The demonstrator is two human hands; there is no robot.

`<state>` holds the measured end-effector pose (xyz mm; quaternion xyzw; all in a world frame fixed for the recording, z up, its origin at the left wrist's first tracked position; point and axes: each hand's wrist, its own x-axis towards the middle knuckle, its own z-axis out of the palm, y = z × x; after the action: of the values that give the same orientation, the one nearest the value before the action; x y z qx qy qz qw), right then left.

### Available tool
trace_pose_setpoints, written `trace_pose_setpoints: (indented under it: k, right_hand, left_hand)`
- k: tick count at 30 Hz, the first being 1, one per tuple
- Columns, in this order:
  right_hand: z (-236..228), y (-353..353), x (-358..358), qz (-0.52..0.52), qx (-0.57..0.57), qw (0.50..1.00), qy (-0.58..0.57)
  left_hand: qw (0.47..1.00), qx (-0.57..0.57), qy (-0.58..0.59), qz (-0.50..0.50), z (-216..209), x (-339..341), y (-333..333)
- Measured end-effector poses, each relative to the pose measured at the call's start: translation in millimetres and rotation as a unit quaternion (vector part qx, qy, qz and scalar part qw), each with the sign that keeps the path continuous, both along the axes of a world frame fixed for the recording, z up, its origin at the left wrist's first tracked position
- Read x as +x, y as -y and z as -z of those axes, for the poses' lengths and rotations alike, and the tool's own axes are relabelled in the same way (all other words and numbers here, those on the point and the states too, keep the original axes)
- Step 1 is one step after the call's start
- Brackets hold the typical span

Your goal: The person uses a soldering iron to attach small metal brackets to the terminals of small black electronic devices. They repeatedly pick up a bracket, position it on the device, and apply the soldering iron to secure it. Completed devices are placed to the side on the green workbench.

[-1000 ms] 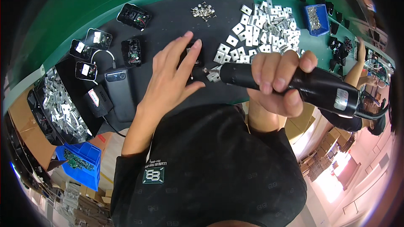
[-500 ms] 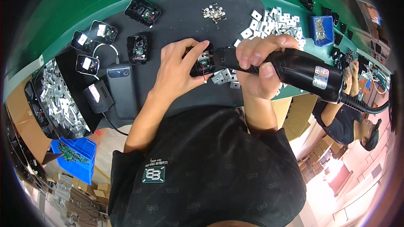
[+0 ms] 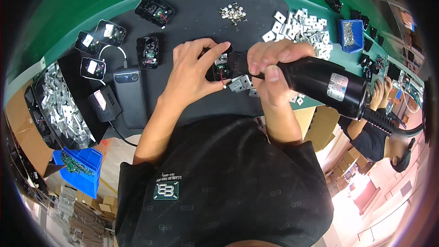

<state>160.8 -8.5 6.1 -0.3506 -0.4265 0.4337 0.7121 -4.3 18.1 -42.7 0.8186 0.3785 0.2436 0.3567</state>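
Observation:
My left hand is closed around a small black plastic housing, thumb and fingers on its opposite sides. Inside the housing a green circuit board, a silver metal piece and a red wire show in part. In my right hand is a black corded electric screwdriver, held almost level and tilted a little. Its nose meets the housing's right side from above; the tip itself is hidden. Silver metal plates lie just right of the housing, partly behind my right hand.
A screw pile and many metal plates lie beyond my hands. Several black housings and a power bank with cables are at left, beside a bin of metal parts. A blue screw tray and a co-worker are at right.
The screwdriver and my right hand have shifted slightly left, bringing the nose further over the housing. My left hand keeps its grip on the housing.

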Motion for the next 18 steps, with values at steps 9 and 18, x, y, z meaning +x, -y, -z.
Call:
trace_pose_setpoints:
  k: [9,18]
  right_hand:
    - [10,1,2,0.001,0.08,0.995,0.06]
    - [-51,14,6,0.016,0.115,0.988,-0.099]
  left_hand:
    - [1.0,0.017,-0.013,0.008,-6,7,-3]
    - [0.997,0.042,-0.046,0.039,-70,-19,5]
